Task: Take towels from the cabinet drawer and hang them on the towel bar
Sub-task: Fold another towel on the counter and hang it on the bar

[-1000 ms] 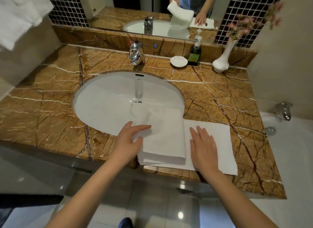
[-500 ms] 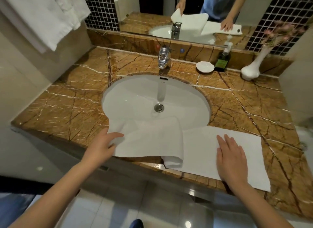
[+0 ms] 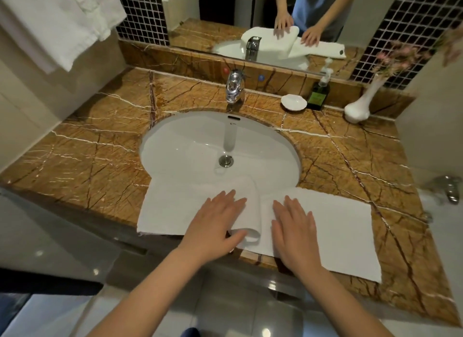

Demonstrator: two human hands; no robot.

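White towel: one, lying flat along the near edge of the countertop, its left portion laid across the near rim of the sink, its right portion on the marble; a soft raised fold runs near-to-far through the middle. Left hand: palm down on the left portion just left of the fold, fingers straight and spread, gripping nothing. Right hand: palm down on the right portion just right of the fold, fingers straight and close together, likewise pressing flat. Sink: white oval basin set in brown veined marble, drain at centre. Faucet: chrome, at the far rim of the basin. Soap dish: white, to the right of the faucet. Soap bottle: dark, pump top, just right of the dish, against the back ledge. Vase: white, with pink flowers, far right corner. Mirror: on the far wall, reflecting the hands and towel. Hanging towels: white, upper left. Bathtub tap: chrome, right edge.
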